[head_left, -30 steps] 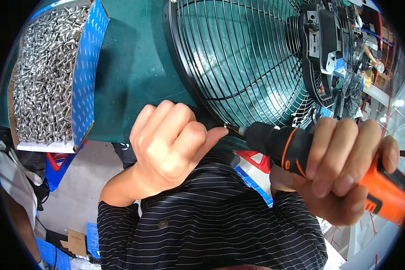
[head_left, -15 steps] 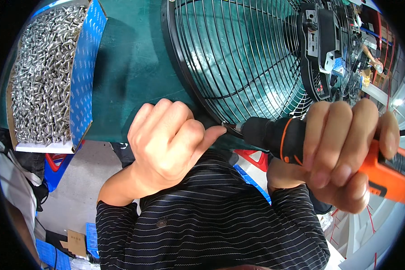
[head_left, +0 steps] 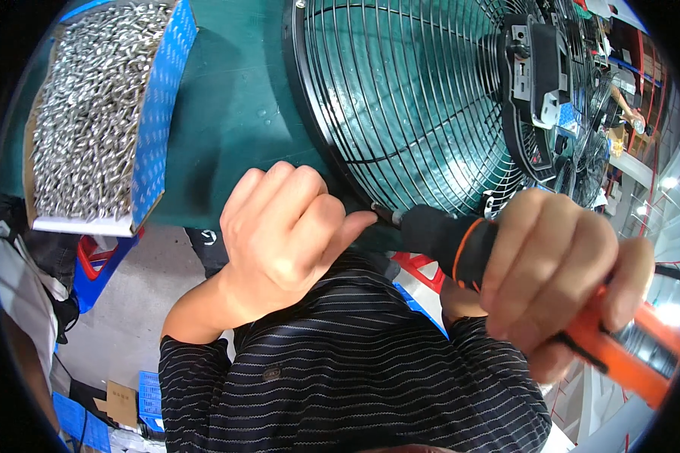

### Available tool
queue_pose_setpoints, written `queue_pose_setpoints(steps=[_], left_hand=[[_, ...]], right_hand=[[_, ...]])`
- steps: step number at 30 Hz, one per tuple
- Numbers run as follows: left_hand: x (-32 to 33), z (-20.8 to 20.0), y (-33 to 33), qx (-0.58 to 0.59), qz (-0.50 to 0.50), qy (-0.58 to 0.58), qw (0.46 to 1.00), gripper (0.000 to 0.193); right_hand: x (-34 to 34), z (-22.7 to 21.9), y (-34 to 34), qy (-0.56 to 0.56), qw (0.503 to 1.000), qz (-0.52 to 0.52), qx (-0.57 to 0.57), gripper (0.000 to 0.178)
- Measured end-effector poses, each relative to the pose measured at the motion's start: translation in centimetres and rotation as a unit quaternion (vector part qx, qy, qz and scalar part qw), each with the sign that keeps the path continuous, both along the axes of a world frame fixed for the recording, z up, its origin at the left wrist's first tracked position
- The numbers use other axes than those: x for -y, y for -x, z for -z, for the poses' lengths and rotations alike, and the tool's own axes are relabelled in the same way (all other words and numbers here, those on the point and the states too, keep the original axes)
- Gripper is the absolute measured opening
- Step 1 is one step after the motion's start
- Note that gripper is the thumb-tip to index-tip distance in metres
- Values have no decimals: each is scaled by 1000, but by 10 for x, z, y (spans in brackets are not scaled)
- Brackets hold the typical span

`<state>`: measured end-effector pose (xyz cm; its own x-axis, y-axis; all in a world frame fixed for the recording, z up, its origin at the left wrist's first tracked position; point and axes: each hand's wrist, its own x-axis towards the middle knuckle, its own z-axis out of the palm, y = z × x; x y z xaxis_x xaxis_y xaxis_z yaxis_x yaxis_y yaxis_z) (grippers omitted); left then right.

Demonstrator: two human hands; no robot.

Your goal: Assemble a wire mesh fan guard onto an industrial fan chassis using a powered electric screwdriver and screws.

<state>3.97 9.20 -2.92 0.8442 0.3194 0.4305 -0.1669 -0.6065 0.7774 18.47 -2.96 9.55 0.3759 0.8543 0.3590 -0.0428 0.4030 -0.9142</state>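
A black wire fan guard [head_left: 400, 98] lies flat on the green table [head_left: 234, 113], with a black motor housing [head_left: 533, 83] at its centre. My left hand [head_left: 283, 234] is curled at the guard's near rim, its thumb tip beside the driver's bit; what its fingers pinch is hidden. My right hand [head_left: 559, 279] grips an orange and black power screwdriver [head_left: 461, 241], whose tip [head_left: 378, 211] meets the rim of the guard.
A blue-sided cardboard box [head_left: 159, 113] full of small silver metal parts [head_left: 83, 113] stands at the table's left. More fan guards and parts crowd the far right. Below the table edge are my striped shirt [head_left: 355, 377], a blue stool and the floor.
My right hand and the screwdriver have come closer to the camera and shifted slightly right. My left hand has stayed at the guard's rim.
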Motion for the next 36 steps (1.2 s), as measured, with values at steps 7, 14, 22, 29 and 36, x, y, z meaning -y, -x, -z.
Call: queue_pose_setpoints(steps=[7,14,22,29,36], left_hand=[[-5,-17,-1,24,20,-33,999,29],[16,-75,-29,70,125,-159,977,53],[98,-86,-90,0,335,-176,926,42],[97,-152,-124,-224,367,34,902,30],[61,-262,-165,-240,322,96,911,35]], right_hand=[[61,-31,6,-176,978,107,-31,44],[181,-50,22,-228,915,320,-88,39],[268,20,41,-209,855,432,-195,39],[278,81,32,-113,829,463,-292,38],[279,119,25,-114,825,416,-366,37]])
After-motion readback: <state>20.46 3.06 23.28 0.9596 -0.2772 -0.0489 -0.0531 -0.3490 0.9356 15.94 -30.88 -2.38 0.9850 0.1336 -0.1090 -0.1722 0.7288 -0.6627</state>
